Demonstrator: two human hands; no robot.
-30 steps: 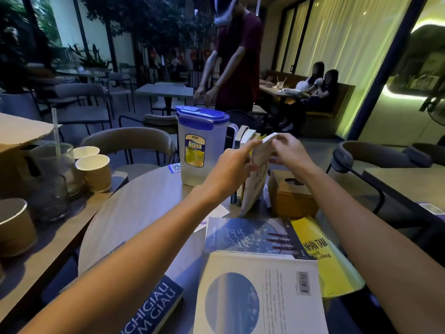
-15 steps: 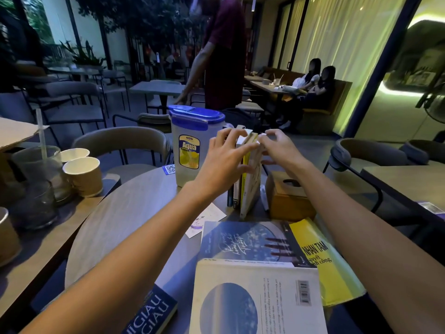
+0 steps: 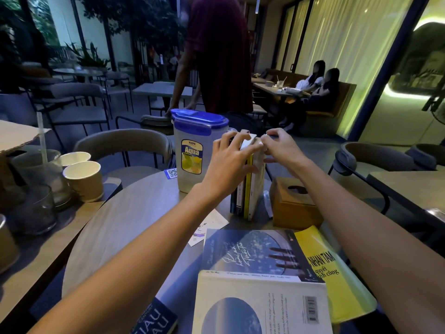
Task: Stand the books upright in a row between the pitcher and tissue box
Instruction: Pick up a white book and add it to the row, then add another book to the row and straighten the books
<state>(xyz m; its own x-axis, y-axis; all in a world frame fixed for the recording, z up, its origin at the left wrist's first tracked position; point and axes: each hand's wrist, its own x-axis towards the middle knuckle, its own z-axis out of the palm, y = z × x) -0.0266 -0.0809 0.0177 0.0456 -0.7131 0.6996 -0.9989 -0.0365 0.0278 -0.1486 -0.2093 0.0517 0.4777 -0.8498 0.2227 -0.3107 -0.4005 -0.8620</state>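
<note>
Books [image 3: 249, 189] are standing upright between the pitcher [image 3: 192, 153] and tissue box [image 3: 293, 206]. Left hand [image 3: 228, 162] and right hand [image 3: 280, 148] are pinching their top edges, fingers [image 3: 231, 141] spreading over them.

Two bare forearms, no sleeves showing — left hand [image 3: 228, 165], right hand [image 3: 280, 150] ungloved

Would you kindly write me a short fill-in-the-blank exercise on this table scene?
1. The pitcher has a ___ lid.
2. Both hands, left and right, rest on the ___ books.
3. The tissue box stands to the ___ of those books.
4. The white barcode book lies ___.

Missing: blue; upright; right; flat
</note>
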